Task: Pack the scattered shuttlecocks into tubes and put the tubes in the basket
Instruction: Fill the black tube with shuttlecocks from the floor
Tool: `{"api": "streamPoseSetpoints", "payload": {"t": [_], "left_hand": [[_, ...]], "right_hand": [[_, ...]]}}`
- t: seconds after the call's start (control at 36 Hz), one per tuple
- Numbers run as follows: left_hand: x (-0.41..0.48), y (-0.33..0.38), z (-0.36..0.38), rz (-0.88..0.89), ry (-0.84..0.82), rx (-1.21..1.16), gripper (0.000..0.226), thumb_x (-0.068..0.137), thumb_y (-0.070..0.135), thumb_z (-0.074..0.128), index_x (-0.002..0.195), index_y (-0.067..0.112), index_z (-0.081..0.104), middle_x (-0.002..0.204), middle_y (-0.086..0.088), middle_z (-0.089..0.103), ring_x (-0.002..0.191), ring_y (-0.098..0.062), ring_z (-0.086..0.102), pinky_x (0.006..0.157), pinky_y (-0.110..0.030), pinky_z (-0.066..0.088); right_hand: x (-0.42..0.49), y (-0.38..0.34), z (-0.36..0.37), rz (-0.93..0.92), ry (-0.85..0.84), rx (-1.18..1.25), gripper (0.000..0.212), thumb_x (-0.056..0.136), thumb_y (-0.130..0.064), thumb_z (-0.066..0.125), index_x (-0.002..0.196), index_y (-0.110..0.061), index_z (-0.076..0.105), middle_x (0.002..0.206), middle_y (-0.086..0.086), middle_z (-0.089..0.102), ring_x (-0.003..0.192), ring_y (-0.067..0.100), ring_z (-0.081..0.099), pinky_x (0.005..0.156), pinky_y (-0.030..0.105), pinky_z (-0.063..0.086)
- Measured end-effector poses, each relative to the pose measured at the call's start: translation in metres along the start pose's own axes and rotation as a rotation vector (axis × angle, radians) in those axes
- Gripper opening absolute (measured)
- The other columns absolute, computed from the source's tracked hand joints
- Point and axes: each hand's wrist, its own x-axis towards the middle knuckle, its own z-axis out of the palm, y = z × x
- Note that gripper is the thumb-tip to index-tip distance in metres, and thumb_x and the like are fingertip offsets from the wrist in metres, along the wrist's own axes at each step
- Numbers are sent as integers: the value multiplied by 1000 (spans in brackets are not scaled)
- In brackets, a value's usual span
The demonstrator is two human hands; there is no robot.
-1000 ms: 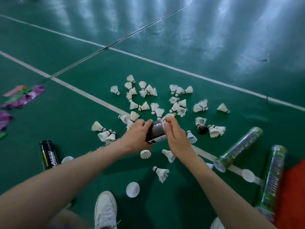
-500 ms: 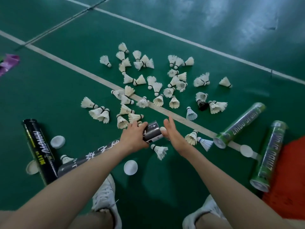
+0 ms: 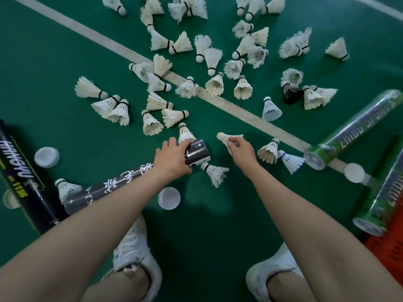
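Early in the task, I judge. The left grip (image 3: 172, 159) wraps the black tube (image 3: 197, 151) near its mouth. The right grip (image 3: 241, 150) pinches one shuttlecock (image 3: 226, 137) at 2 o'clock of that mouth. Many loose shuttlecocks (image 3: 214, 85) lie from 10 to 2 o'clock. No tube shows in the basket (image 3: 388, 245) at 4 o'clock.

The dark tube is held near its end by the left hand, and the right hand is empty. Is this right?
Not quite: in the head view the right hand pinches a shuttlecock. The left hand holds the dark tube near its end.
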Motion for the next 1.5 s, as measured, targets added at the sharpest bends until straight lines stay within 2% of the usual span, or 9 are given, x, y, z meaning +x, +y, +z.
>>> {"api": "streamPoseSetpoints", "payload": {"t": [0.22,0.42,0.67,0.75,0.89,1.06,1.25,1.36,1.5], "left_hand": [[-17,4,-15,28,56,-28,82,69,35,77,138,25,34,115,-9,42,107,-29,42,86,-41,42],[-58,19,-56,79,225,-101,88,69,41,76,143,25,31,116,-8,42,110,-28,43,86,-39,44],[-124,36,-111,182,417,-232,90,69,42,78,145,24,33,120,-5,46,113,-23,44,93,-35,43],[-141,41,-120,225,475,-235,88,68,40,78,143,23,36,115,-4,47,108,-23,46,91,-37,45],[-160,38,-118,247,490,-176,87,68,39,78,143,22,37,114,-5,48,105,-22,47,90,-35,45],[-151,26,-100,158,415,-133,85,70,39,76,143,24,35,117,-5,46,109,-25,45,88,-37,45],[-110,15,-61,92,225,34,87,71,42,73,145,25,29,130,-10,40,123,-31,40,97,-42,41],[-90,5,-38,52,144,111,88,75,41,71,147,25,24,125,-10,41,113,-29,42,93,-40,40],[-67,-7,-16,7,61,94,88,75,38,72,147,24,24,126,-11,40,115,-31,41,95,-42,40]], "right_hand": [[-32,-24,-23,-229,294,145,9,93,-12,59,98,-13,66,87,-5,61,80,10,55,61,6,40],[-96,-54,-47,-577,184,45,22,97,-12,51,118,-12,44,103,7,65,81,25,63,71,38,52],[-190,-109,-74,-754,-6,65,25,103,-27,33,124,-19,44,74,-6,55,53,-2,47,56,22,36],[-216,-125,-79,-686,-145,190,47,97,-49,29,137,-24,35,106,-1,60,89,7,56,82,27,42],[-223,-132,-79,-546,-313,303,83,79,-72,24,151,-37,3,146,2,40,132,15,40,107,28,20],[-209,-108,-68,-480,-180,462,81,85,-66,27,152,-26,9,86,-6,75,100,8,66,112,43,32],[-149,-53,-37,-236,-116,305,31,100,-28,44,129,-19,49,111,0,67,105,12,61,97,39,47],[-118,-24,-21,-92,-36,250,27,99,-19,45,125,-16,53,98,0,60,78,9,54,63,22,44],[-88,5,7,103,-195,106,36,97,-18,47,133,-20,50,124,7,56,94,17,54,74,27,40]]}}
